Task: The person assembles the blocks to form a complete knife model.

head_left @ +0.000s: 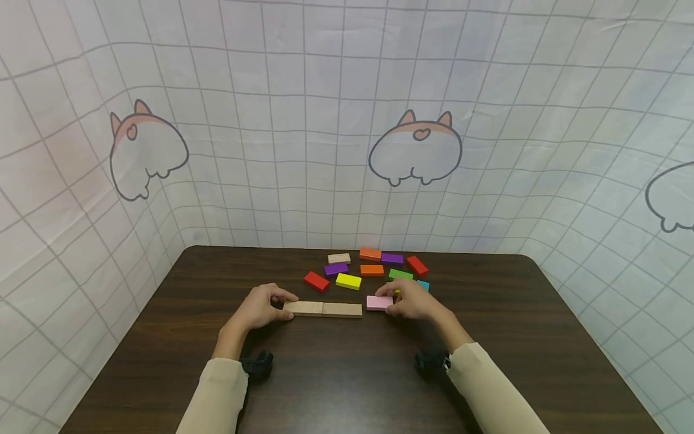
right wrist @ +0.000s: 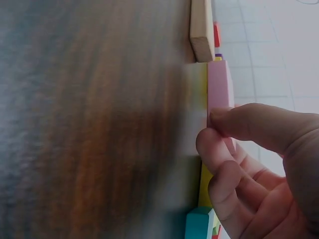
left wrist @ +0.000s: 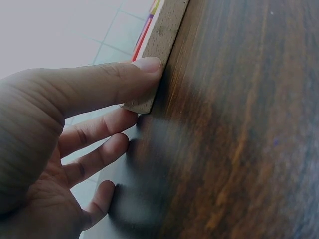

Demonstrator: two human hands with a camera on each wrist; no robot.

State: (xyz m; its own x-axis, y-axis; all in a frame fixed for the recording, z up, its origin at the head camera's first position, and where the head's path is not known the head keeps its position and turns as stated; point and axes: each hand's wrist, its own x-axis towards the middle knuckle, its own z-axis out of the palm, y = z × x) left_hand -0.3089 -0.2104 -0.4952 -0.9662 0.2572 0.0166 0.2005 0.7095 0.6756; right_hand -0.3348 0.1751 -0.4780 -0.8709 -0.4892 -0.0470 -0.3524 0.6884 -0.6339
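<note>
Two plain wooden blocks lie end to end, a left one (head_left: 306, 309) and a right one (head_left: 343, 310). My left hand (head_left: 260, 307) pinches the outer end of the left block; its thumb (left wrist: 144, 65) lies on the block's near side in the left wrist view. My right hand (head_left: 416, 299) holds a pink block (head_left: 378, 303) between thumb and fingers. A small gap separates the pink block (right wrist: 218, 84) from the right wooden block (right wrist: 201, 35). Whether the pink block touches the table cannot be told.
Behind the row lie several coloured blocks, among them a red block (head_left: 317, 281), a yellow block (head_left: 349, 281), an orange block (head_left: 372, 270) and a green block (head_left: 400, 275). A blue block (head_left: 424, 286) is partly hidden behind my right hand. A gridded curtain (head_left: 303, 205) surrounds the dark table (head_left: 336, 374).
</note>
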